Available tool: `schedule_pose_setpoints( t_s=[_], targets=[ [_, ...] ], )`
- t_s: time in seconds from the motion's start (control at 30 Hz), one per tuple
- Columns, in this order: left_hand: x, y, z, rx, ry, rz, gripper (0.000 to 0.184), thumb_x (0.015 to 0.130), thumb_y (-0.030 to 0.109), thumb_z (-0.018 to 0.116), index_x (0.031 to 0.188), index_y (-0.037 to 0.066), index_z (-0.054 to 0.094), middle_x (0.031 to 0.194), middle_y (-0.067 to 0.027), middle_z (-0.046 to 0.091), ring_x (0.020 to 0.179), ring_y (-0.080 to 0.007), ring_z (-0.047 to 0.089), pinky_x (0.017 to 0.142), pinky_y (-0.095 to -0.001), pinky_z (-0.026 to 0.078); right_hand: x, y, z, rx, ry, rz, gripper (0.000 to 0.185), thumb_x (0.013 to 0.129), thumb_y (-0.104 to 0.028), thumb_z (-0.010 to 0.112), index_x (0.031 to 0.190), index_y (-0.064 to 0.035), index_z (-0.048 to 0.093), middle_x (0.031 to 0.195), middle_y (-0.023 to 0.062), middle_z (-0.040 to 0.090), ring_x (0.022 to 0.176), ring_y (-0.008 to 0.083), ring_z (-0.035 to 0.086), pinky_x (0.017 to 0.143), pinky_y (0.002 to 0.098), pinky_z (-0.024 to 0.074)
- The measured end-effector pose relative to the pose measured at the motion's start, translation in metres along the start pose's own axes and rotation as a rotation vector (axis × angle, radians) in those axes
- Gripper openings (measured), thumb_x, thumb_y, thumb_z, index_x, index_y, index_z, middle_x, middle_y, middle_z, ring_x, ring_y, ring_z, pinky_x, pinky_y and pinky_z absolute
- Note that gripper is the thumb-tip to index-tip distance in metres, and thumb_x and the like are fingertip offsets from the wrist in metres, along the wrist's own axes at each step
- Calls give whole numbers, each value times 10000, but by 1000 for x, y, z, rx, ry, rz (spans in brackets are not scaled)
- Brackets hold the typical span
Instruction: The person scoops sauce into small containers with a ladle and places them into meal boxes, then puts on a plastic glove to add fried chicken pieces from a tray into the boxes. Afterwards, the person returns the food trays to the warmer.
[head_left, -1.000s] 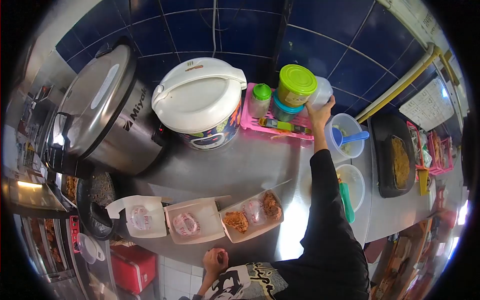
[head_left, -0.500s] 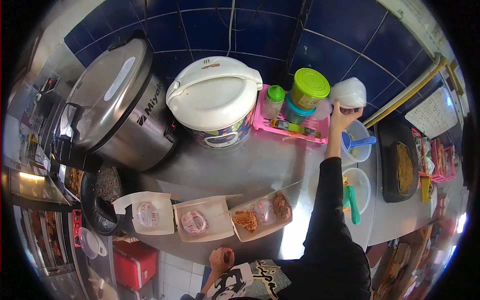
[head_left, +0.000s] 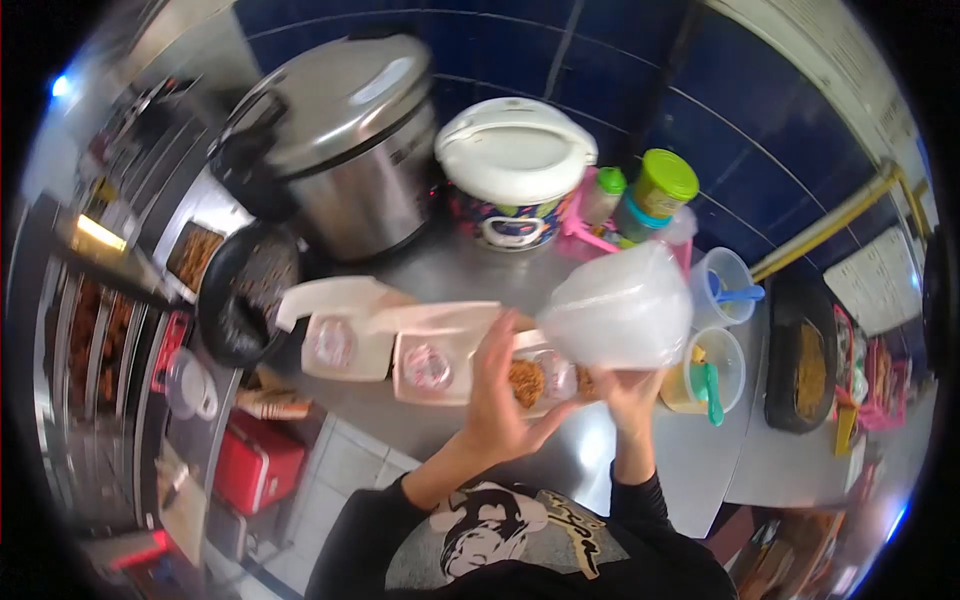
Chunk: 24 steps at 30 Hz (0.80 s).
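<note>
My right hand (head_left: 632, 400) grips a translucent white plastic bundle from below; it looks like a stack of thin plastic tubs or wrap, its exact kind unclear. My left hand (head_left: 495, 395) is open beside it, fingers stretched and thumb apart, over the right-hand food box. Fried chicken (head_left: 526, 382) and a wrapped round packet (head_left: 558, 375) show in that box, partly hidden by my hands. To the left, two open paper boxes hold one round packet each: the middle packet (head_left: 429, 367) and the left packet (head_left: 332, 342).
Behind stand a large steel cooker (head_left: 350, 150), a white-lidded rice warmer (head_left: 515, 170) and a pink basket (head_left: 578, 232) of jars. On the right are tubs with a blue spoon (head_left: 740, 294) and a green spoon (head_left: 713, 395). A black pan (head_left: 215, 310) sits left.
My right hand has brought the plastic bundle from beside the pink basket down and toward me, over the counter. My left hand has risen toward it and opened. The view has shifted.
</note>
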<state>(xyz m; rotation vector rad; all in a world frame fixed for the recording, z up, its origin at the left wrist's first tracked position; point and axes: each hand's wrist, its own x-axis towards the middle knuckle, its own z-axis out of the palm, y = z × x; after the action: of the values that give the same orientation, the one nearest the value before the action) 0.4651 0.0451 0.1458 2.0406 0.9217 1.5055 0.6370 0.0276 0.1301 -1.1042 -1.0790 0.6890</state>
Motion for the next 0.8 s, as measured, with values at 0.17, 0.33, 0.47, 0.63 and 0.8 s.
schedule_pose_setpoints(
  t_s=[0.17, 0.33, 0.47, 0.63, 0.8],
  targets=[
    [-44, -15, -11, 15, 119, -61, 815, 687, 151, 763, 1334, -10, 295, 1335, -239, 388, 1175, -378, 437, 974, -446, 381, -50, -5, 48, 119, -111, 104, 1027, 593, -130, 816, 1355, -18, 136, 1280, 160, 355, 1191, 260, 421, 974, 390, 400],
    [-83, -28, -24, 40, 134, -74, 779, 653, 95, 772, 1309, 4, 361, 1290, -213, 431, 1178, -361, 440, 963, -428, 396, -64, 7, 53, -121, -329, 154, 989, 586, -156, 841, 1328, 2, 206, 1239, 147, 424, 1142, 231, 470, 944, 352, 422],
    [-90, -32, -28, 78, 168, -58, 786, 633, 96, 779, 1309, 11, 387, 1247, -196, 459, 1146, -335, 467, 935, -407, 417, -68, 18, 49, -166, -358, 151, 926, 602, -143, 833, 1313, 9, 260, 1221, 143, 462, 1119, 227, 492, 931, 344, 431],
    [-90, -38, -33, 129, 105, -9, 812, 615, 138, 797, 1322, 22, 413, 1189, -172, 479, 1074, -303, 496, 883, -383, 447, -66, 13, 48, 13, -396, 342, 904, 621, -118, 815, 1318, 13, 256, 1236, 146, 455, 1129, 225, 490, 936, 350, 429],
    [-87, -39, -39, 133, 18, -17, 865, 580, 149, 812, 1340, 42, 412, 1130, -150, 493, 1025, -287, 494, 866, -369, 453, -67, 19, 38, 8, -413, 289, 862, 639, -97, 792, 1315, 16, 268, 1229, 148, 463, 1116, 219, 503, 926, 356, 439]
  ],
)
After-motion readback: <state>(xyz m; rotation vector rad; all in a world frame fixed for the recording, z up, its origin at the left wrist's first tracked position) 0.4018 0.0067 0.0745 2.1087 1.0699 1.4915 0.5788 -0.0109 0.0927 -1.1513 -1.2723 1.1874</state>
